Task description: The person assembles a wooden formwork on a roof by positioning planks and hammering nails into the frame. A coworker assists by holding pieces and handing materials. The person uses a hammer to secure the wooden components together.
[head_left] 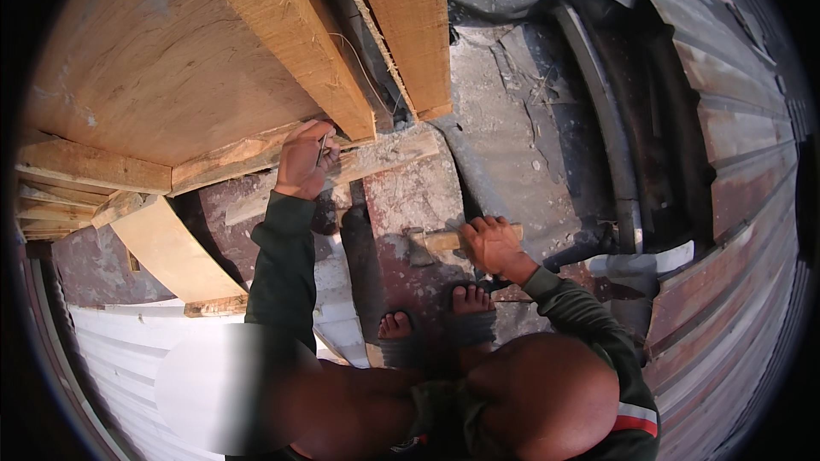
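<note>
My left hand [303,160] is closed in a pinch at the lower end of a thick wooden beam [295,30]. A thin dark nail [322,150] shows between its fingers, against the wooden edge strip [235,154] of a plywood panel [162,60]. My right hand [498,248] is wrapped round the wooden handle of a hammer [442,241]. The hammer lies level, low above my feet, with its head [420,248] pointing left, apart from the nail. A rough, pale-stained board [376,158] runs just below the beam ends.
A second upright beam [408,26] stands beside the first, with a loose wire [363,64] between them. My bare feet [472,299] rest on worn sheeting. Corrugated metal sheets [735,265] rise at right, near a dark gap with a pipe [608,119]. White corrugated sheet [128,358] lies at lower left.
</note>
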`<state>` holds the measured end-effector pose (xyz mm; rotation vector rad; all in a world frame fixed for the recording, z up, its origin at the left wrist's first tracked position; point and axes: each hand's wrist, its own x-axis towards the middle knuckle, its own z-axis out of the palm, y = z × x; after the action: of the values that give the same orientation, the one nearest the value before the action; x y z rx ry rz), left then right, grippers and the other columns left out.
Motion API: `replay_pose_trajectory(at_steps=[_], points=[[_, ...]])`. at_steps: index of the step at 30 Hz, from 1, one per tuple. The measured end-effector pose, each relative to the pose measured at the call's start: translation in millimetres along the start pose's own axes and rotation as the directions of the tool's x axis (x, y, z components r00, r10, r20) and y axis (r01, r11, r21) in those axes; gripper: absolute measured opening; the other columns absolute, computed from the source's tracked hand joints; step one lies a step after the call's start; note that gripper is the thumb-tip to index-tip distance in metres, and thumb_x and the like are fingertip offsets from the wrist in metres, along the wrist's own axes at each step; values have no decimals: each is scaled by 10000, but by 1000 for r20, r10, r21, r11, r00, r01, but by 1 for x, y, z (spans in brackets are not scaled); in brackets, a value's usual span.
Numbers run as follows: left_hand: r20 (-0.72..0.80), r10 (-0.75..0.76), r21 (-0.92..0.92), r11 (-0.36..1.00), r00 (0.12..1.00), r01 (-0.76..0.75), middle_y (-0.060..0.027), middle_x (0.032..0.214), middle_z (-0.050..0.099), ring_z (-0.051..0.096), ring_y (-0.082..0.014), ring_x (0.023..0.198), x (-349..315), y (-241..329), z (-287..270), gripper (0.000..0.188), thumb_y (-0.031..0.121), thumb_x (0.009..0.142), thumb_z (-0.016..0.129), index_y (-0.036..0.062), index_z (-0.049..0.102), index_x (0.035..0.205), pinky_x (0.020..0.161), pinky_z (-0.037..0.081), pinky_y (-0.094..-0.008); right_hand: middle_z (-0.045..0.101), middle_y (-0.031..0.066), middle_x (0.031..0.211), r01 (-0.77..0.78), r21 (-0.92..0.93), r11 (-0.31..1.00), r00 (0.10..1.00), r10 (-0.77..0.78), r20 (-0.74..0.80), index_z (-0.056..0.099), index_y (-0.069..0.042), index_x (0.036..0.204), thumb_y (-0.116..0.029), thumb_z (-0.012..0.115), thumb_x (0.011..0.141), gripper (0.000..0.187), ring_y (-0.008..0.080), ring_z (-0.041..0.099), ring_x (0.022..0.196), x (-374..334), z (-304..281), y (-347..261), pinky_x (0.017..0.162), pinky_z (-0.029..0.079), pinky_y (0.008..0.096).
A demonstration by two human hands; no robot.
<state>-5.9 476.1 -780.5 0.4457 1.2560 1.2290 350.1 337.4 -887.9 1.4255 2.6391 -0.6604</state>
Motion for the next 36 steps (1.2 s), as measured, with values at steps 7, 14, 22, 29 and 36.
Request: replay_pose_trajectory(at_steps=[7, 14, 22, 29, 36], points=[[137, -25, 184, 983, 990, 0, -30, 795, 607, 539, -116, 640, 4, 16, -3, 94, 116, 930, 648, 22, 656, 925, 555, 432, -269, 680, 233, 1054, -136, 209, 968, 973, 90, 215, 587, -21, 1199, -389, 667, 902, 479, 424, 659, 1012, 8, -145, -40, 875, 516, 494], [99, -36, 247, 969, 994, 10, -3, 826, 604, 540, -103, 693, -15, 13, 9, 148, 169, 940, 662, 25, 698, 943, 589, 413, -254, 702, 239, 965, -54, 175, 983, 973, 13, 231, 586, -11, 1194, -365, 705, 870, 494, 438, 661, 995, 35, -223, -65, 863, 523, 489], [32, -4, -104, 994, 999, 8, -7, 948, 645, 562, -90, 778, -68, -18, -68, 263, 251, 959, 651, 35, 679, 1107, 680, 443, -241, 649, 214, 1119, -137, 62, 989, 962, 118, 248, 551, -72, 1169, -398, 701, 883, 458, 430, 658, 1017, 36, -88, -39, 868, 524, 509], [-289, 427, 44, 900, 857, -434, 7, 899, 618, 579, -102, 733, -133, 129, -136, 143, 199, 984, 533, 108, 605, 1067, 650, 474, -268, 655, 191, 1148, -69, -6, 998, 992, 70, 108, 560, -145, 1208, -430, 675, 850, 472, 406, 645, 1081, 30, -21, -5, 924, 486, 537], [-255, 802, 43, 567, 540, -822, 42, 757, 451, 376, -54, 556, -195, 291, -115, 101, 224, 959, 497, 144, 514, 901, 497, 297, -220, 657, 218, 1168, -30, 22, 999, 985, 26, 172, 531, -156, 1291, -484, 713, 760, 650, 419, 638, 1103, 24, 1, 25, 918, 483, 567]])
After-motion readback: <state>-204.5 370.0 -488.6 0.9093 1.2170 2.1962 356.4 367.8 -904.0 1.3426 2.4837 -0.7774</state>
